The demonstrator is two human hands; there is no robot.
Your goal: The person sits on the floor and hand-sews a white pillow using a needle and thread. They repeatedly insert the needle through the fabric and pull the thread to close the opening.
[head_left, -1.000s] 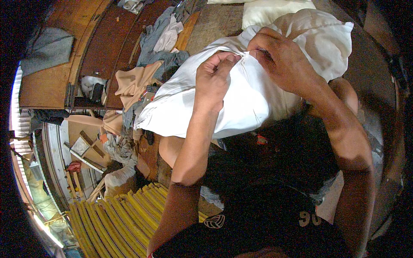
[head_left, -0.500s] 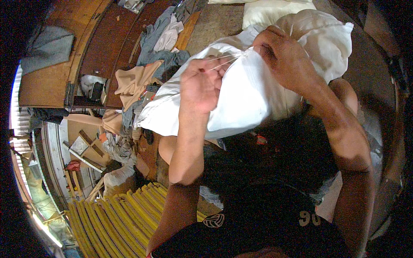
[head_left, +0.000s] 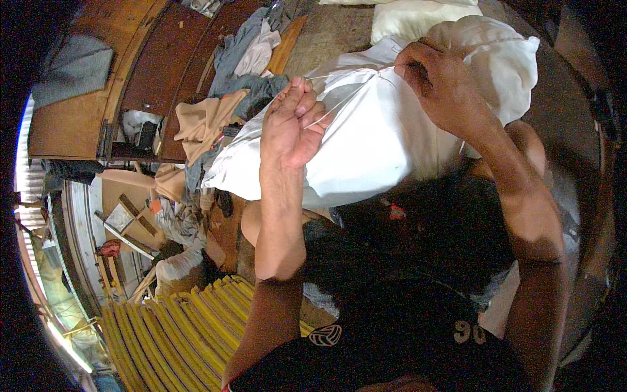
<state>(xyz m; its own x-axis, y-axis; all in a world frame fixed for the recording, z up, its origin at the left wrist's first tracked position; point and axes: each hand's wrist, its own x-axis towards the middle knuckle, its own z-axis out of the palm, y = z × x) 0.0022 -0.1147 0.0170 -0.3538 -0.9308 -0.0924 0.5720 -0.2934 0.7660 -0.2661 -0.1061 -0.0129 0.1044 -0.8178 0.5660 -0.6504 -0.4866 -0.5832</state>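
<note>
A large stuffed white pillow (head_left: 372,144) lies across my lap. From a gathered point on its upper edge, a thin white thread (head_left: 346,74) runs in two taut lines to my left hand (head_left: 290,127). That hand is closed on the thread, palm turned up, fingers curled, over the pillow's left part. My right hand (head_left: 437,81) is closed in a pinch at the gathered cloth of the upper edge. Its fingertips are partly hidden, and whether a needle is there cannot be made out.
More cream-white pillows (head_left: 401,19) lie beyond on the brown surface. Left of them are piled grey clothes (head_left: 238,62), a peach cloth (head_left: 206,124) and wooden cabinets (head_left: 160,68). A yellow slatted seat (head_left: 176,333) stands at lower left.
My left hand has moved a little left and its fingers have curled more, drawing the thread out longer from the pillow. My right hand has shifted slightly right along the edge.
</note>
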